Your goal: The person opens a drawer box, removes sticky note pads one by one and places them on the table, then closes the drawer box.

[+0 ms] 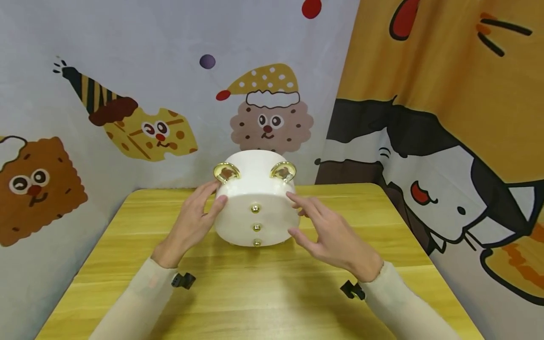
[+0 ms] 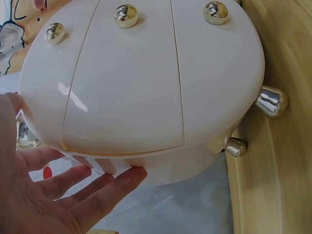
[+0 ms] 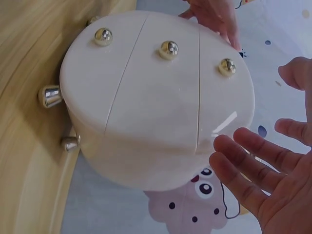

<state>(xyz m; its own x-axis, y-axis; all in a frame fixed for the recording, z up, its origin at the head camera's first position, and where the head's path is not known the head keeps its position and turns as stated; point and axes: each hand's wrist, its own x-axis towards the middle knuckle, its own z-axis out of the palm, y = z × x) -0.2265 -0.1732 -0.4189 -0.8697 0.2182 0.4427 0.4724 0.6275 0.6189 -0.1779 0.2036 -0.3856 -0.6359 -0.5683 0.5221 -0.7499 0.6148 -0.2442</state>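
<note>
A glossy white rounded drawer box stands on the wooden table in front of me. Three small gold knobs run down its front, and thin seams divide that front into three drawers. Two gold ear-shaped pieces stick up from the top, while short gold feet support it below. My left hand lies along the left side of the box, its fingers loosely extended at the surface. On the other side, my right hand is spread beside the box with its fingers apart, gripping nothing.
The yellowish wooden table extends around the box, its back edge close to a cartoon-printed curtain. A second printed curtain hangs along the right side. Each sleeve carries a small black wrist mount.
</note>
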